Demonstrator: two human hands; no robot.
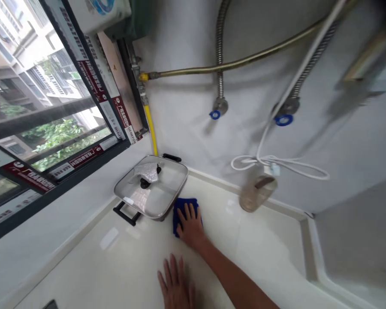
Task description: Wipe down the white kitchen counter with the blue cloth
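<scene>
My right hand lies flat with spread fingers on a dark blue cloth on the pale counter. The cloth is beside the near right corner of a rectangular electric pan with a clear glass lid and black side handles. A piece of silvery wrap covers part of the lid's black handle. Lower in the view, my left hand has its fingers stretched out over the counter and holds nothing. Its wrist is cut off by the bottom edge.
A brownish translucent container stands by the wall, blurred. Above it hangs a coiled white cord. Metal hoses with blue valves, a brass-coloured pipe and a yellow pipe run along the wall. A window is at left.
</scene>
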